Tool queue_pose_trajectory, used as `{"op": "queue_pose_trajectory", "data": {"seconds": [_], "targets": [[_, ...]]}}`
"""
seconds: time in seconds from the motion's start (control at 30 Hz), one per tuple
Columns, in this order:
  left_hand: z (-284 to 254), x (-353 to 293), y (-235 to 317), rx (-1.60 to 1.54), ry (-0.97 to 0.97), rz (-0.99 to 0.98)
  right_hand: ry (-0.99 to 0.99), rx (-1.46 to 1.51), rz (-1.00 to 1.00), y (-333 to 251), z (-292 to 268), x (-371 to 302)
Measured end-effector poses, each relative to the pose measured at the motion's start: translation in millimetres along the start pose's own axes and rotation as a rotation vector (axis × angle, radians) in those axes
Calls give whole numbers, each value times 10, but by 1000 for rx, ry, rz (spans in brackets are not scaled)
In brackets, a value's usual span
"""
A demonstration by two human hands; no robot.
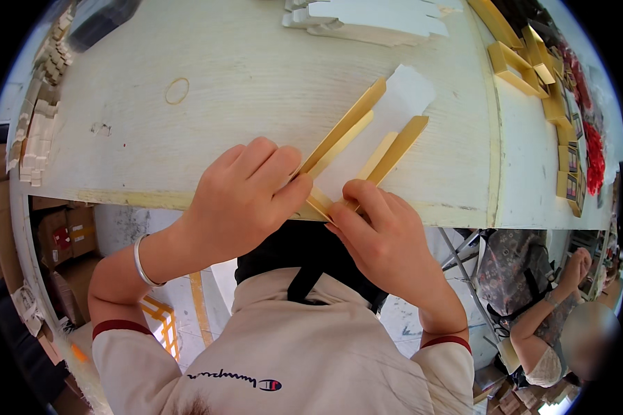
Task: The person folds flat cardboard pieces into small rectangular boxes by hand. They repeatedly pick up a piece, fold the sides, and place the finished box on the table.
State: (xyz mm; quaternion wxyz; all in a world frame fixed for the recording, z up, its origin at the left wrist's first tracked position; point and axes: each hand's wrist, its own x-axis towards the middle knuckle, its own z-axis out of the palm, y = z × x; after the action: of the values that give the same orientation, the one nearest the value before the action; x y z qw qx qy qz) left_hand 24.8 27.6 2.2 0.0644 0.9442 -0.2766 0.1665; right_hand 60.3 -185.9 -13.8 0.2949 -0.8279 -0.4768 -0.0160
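A gold cardboard box [396, 152] with a white inside lies partly folded near the front edge of the table [235, 117]. Its two long gold walls stand up, and a white flap reaches out at the far end. My left hand [246, 194] is closed on the near left corner, thumb and fingers pinching the card. At the near right corner, my right hand [387, 238] pinches the box's end with bent fingers. The fingers partly cover the near end wall.
A thin rubber band [167, 95] lies to the left. White flat cartons [374, 21] are stacked at the back. Gold boxes [512, 72] and red stringy material [594, 162] line the right side. White card pieces [38, 142] stand far left. Another person's arm [540, 315] shows at lower right.
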Motion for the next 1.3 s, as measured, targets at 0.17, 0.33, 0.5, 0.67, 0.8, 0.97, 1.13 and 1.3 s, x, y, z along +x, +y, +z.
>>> {"op": "queue_pose_trajectory", "data": {"seconds": [0.17,0.33,0.5,0.67,0.8,0.97,1.13,1.3], "targets": [[-1,86,-38,-58,-47,37,29,-1,-8,-15,60,13],[-101,230,-78,-140,-217,57,-12,62,36,3,-2,5],[-194,262,-164,-104,-275,70,121,-152,11,332,-298,6],[-268,330,59,-64,-132,47,113,-275,42,101,-127,47],[-163,148,129,-44,-76,0,68,28,157,-123,-174,112],[-207,258,-222,-36,-67,106,68,-62,-19,220,-487,34],[-195,234,-67,-131,-95,113,-94,62,-68,405,-357,-34],[-55,76,-108,-498,-230,60,-114,76,-77,382,-350,29]]}}
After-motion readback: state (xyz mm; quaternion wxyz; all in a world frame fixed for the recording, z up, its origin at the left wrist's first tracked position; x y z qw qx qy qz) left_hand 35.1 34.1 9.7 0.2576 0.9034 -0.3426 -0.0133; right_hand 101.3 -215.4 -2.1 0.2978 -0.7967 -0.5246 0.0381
